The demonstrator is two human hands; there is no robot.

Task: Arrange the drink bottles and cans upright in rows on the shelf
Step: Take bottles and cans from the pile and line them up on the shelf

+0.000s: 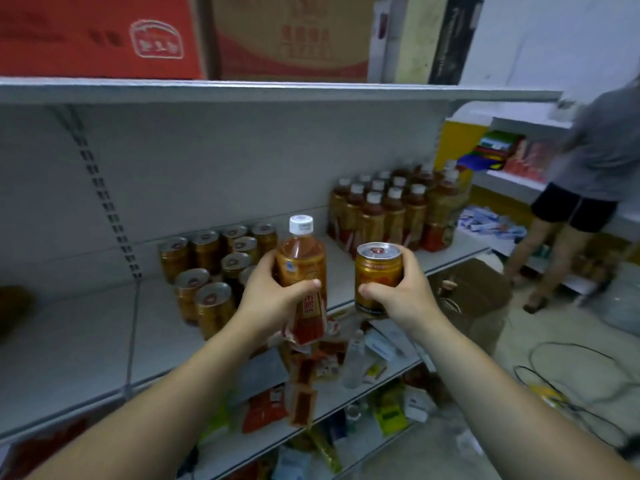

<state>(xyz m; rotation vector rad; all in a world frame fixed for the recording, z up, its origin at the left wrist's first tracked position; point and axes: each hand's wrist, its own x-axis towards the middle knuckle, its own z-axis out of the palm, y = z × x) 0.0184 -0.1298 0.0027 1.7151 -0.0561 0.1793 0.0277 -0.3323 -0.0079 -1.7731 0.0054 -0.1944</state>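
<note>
My left hand grips a brown tea bottle with a white cap, held upright in front of the grey shelf. My right hand holds a gold can upright beside it, just off the shelf's front edge. Several gold cans stand upright in rows on the shelf, left of my hands. Several matching tea bottles stand in rows at the shelf's right end.
Red and brown cartons sit on the shelf above. The lower shelves hold scattered packets and small boxes. A cardboard box and cables lie on the floor to the right. Another person stands at the far right.
</note>
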